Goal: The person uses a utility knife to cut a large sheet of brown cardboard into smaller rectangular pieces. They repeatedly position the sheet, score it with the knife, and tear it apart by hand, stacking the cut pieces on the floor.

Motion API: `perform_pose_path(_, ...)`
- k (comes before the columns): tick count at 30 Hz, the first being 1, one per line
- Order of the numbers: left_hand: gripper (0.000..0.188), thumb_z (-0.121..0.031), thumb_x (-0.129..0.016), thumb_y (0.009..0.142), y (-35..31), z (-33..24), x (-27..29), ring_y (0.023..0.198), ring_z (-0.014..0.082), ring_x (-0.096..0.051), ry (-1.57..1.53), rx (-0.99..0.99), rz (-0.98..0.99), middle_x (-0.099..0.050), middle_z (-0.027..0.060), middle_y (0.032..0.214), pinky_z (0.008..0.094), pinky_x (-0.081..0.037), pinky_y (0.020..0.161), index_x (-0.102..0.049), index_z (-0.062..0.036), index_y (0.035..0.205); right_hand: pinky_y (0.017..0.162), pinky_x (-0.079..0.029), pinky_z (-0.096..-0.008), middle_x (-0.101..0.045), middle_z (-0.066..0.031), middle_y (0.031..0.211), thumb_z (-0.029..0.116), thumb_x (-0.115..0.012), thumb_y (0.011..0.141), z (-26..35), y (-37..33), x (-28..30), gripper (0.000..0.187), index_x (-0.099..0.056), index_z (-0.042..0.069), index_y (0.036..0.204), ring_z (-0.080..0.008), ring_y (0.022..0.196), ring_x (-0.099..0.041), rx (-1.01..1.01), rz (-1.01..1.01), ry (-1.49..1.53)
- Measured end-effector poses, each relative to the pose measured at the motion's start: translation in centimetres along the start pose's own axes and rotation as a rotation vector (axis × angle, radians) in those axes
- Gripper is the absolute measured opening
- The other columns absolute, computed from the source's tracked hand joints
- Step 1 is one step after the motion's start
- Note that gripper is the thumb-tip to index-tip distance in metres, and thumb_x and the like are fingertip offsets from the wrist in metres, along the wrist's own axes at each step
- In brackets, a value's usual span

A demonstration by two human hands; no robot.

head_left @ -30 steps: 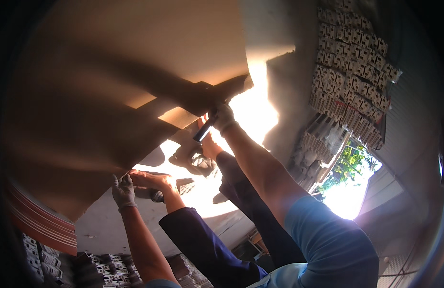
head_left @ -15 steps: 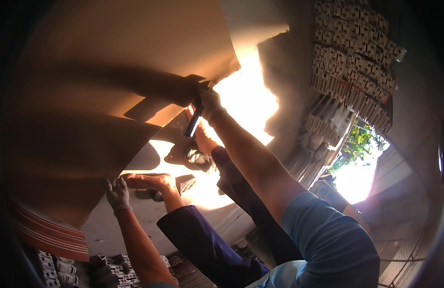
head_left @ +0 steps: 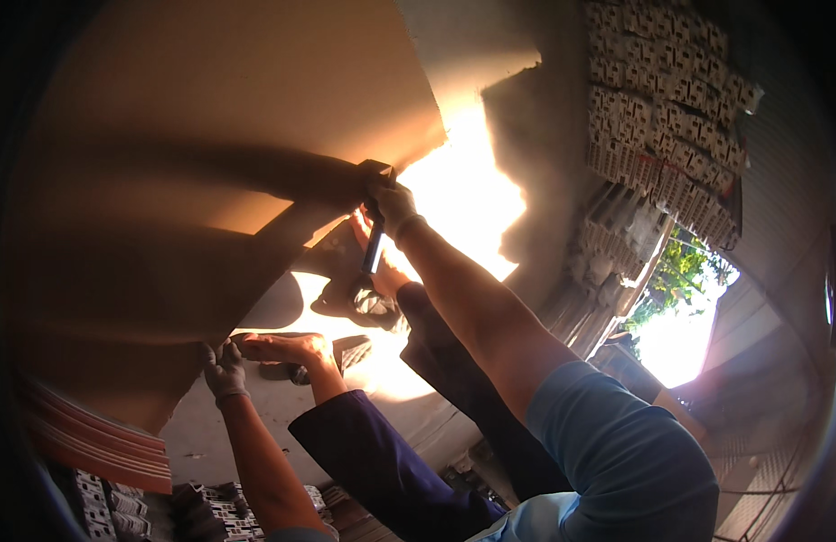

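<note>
A large brown cardboard sheet (head_left: pixel 282 99) fills the upper left, its near edge running slantwise toward me. My gloved left hand (head_left: pixel 225 370) grips that edge low down, thumb on one side. My gloved right hand (head_left: pixel 395 204) is closed around a dark hand tool (head_left: pixel 374 248) with a straight, shiny bar pointing down. The tool's blocky dark head rests at the sheet's edge, farther up. Shade and glare hide its exact kind and whether it touches the board.
My bare feet (head_left: pixel 287 348) are beside the sheet's edge, with sandals (head_left: pixel 353 350) close by. Reddish-brown stacked sheets (head_left: pixel 102 434) lie at lower left. Tall piles of pale slotted pieces (head_left: pixel 662 99) stand at right, near a bright opening (head_left: pixel 676 334). Strong sunlight washes out the middle floor.
The tool in my right hand has turned, its bar swinging more upright and slightly right, and its head sits a little lower. My left hand has shifted slightly down along the edge.
</note>
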State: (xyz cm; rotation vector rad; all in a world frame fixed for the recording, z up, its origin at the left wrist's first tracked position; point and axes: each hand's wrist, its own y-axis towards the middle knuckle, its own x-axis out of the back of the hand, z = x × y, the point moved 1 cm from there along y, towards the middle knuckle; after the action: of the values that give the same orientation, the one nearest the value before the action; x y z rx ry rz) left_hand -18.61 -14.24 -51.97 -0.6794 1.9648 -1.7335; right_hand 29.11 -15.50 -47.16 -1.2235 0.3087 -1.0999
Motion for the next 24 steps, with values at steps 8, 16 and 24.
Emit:
perform_pose_path(8, 0.036, -0.026, -0.06, 0.094, 0.4, 0.8, 0.1, 0.104, 0.022, -0.059, -0.007, 0.03, -0.202, -0.062, 0.0101, 0.118, 0.0335, -0.055, 0.078, -0.056, -0.0039, 0.123, 0.039, -0.04, -0.0266, -0.056, -0.0068, 0.066, 0.015, -0.063, 0.091, -0.4, 0.2, 0.2, 0.011, -0.061, 0.004, 0.092, -0.0136, 0.049, -0.052, -0.007, -0.034, -0.058)
perform_pose_path(16, 0.041, -0.029, -0.064, 0.091, -0.5, 1.7, 0.0, 0.109, 0.0247, -0.057, 0.003, 0.054, -0.152, -0.061, 0.0129, 0.119, 0.0353, -0.053, 0.085, -0.055, -0.0012, 0.121, 0.047, -0.05, -0.028, -0.059, -0.0061, 0.077, 0.022, -0.062, 0.092, -1.1, 1.1, 0.9, 0.018, -0.062, 0.005, 0.097, -0.014, 0.06, -0.058, 0.001, -0.06, -0.11)
perform_pose_path(24, 0.058, -0.038, -0.065, 0.09, -1.9, 2.0, -1.4, 0.114, 0.0281, -0.054, 0.074, 0.025, -0.231, -0.058, 0.0204, 0.119, 0.0347, -0.051, 0.094, -0.051, 0.0112, 0.12, 0.045, -0.046, -0.028, -0.059, -0.0061, 0.071, 0.024, -0.063, 0.091, -0.7, 1.2, 0.5, 0.021, -0.062, 0.003, 0.096, -0.0145, 0.053, -0.055, 0.015, -0.117, -0.09)
